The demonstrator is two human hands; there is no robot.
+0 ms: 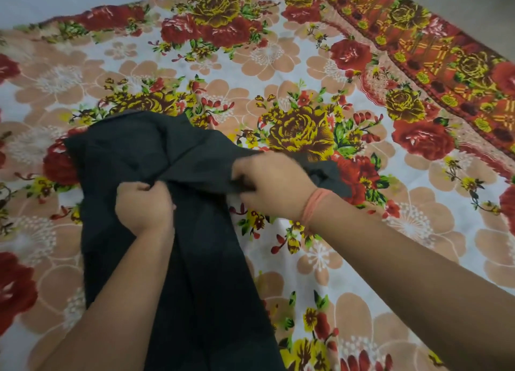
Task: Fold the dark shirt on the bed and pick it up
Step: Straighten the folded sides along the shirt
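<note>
Head view looks down on a bed (278,58) spread with a floral sheet, and the shirt (145,158) lies on it left of centre, running from the middle of the frame down toward the person. Both hands are on the cloth. The left hand (143,206) is clenched into a fist over a pinch of fabric near the middle of the shirt, with creases radiating from that spot. The right hand (274,186), with a pink thread band (315,206) at the wrist, grasps a bunched part on the shirt's right side, fingers curled under it, and the cloth between the two hands is drawn into a taut ridge. A small dark flap pokes out beyond the right hand, resting on the sheet. The far part of the shirt spreads wide and lies loosely, rumpled rather than flat; the near part is a narrower strip that looks as if it may already be doubled lengthwise, though layers cannot be told apart in the dark cloth. As I judge it, folding is under way but early: no neat rectangle shows, edges are uneven, and the top is not yet brought over. Left to do, as it seems: finish gathering the side in, smooth it, fold it across its length, then lift the bundle off the bed.
</note>
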